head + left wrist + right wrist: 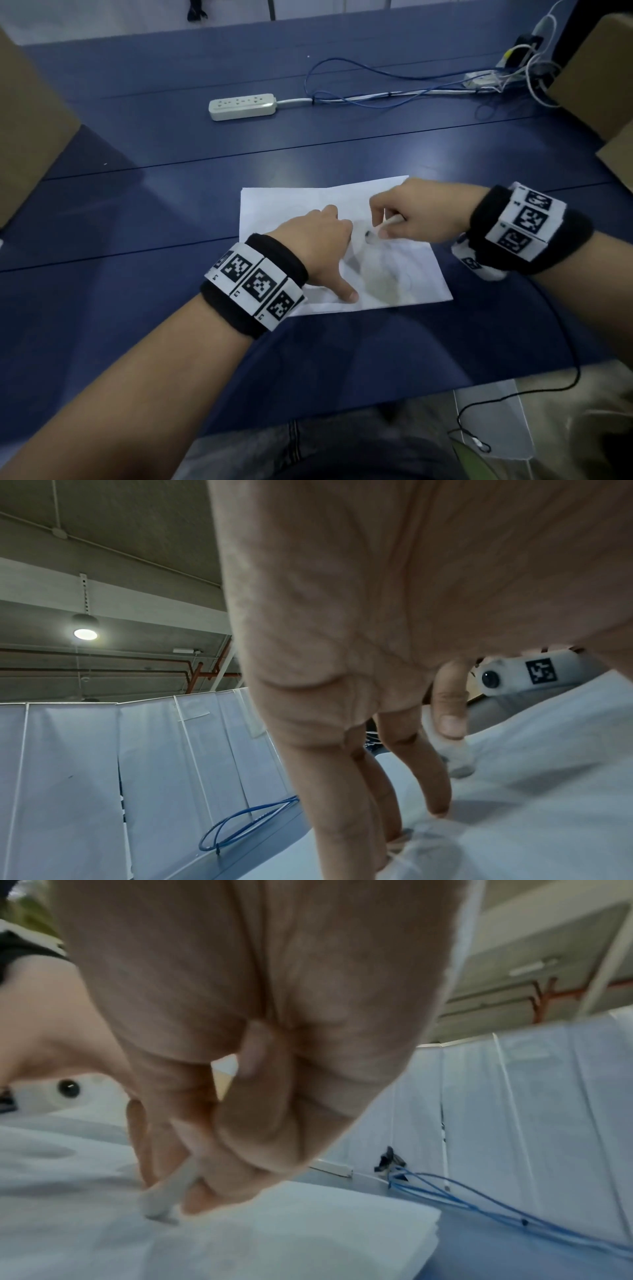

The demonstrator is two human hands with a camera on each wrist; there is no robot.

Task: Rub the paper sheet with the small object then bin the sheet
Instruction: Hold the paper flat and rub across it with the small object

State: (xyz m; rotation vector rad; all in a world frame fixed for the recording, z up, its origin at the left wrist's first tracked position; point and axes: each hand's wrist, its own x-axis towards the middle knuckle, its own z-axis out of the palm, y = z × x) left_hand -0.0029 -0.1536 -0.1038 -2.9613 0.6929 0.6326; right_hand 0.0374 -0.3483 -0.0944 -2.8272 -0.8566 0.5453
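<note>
A white paper sheet (291, 209) lies flat on the blue table (137, 212), with faint grey smudges on its near right part. My left hand (318, 240) presses it down, thumb and straight fingers (435, 785) spread on the paper (548, 750). My right hand (378, 221) pinches a small white object (382, 229) with a grey tip, and that tip touches the sheet just right of my left hand. The right wrist view shows the small object (171, 1191) between thumb and fingers, down on the paper (274, 1231). It also appears as the small object (455, 756) in the left wrist view.
A white power strip (242, 106) and blue cables (359, 85) lie farther back on the table. Cardboard boxes stand at the left (27, 130) and right (596, 78) edges. A black wire (561, 342) runs from my right wrist over the near table edge.
</note>
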